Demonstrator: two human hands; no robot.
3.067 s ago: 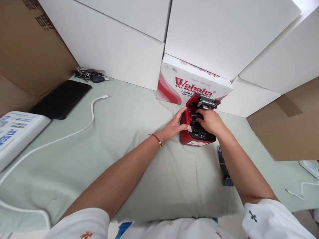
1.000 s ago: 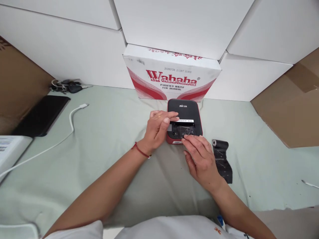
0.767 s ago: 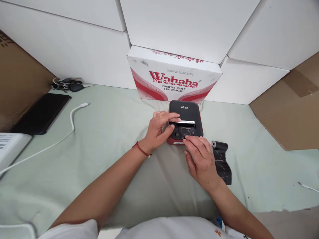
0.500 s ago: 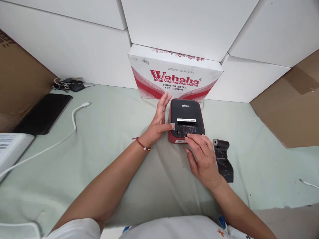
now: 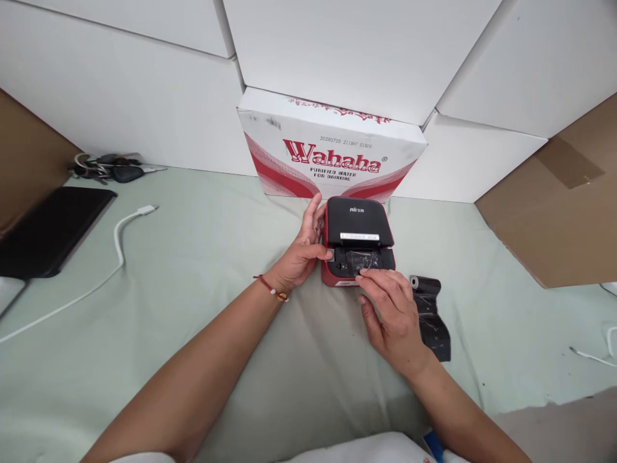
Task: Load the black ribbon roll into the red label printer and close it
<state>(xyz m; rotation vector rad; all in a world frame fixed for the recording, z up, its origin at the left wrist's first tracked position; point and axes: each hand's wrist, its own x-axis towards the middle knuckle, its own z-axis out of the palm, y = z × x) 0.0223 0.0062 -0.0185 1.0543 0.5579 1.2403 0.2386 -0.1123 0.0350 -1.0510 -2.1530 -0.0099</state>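
In the head view a small black and red label printer sits upright on the cloth, its black lid tilted up a little at the near edge. My left hand grips its left side, thumb pressed on a grey side button. A dark shiny film strip lies across the slot at the front. Over the printer's near edge, the fingertips of my right hand rest on that strip, with the thumb held apart. Beside this hand lies a small dark roll with a length unrolled, partly covered by the hand.
A white and red Wahaha water carton stands behind the printer against white boxes. On the left are keys, a black flat device and a white cable. A brown cardboard box stands on the right.
The printer's lid has lifted at its near edge, widening the gap at the slot. My left thumb stays on the button and my right fingertips stay on the strip. The view has shifted slightly.
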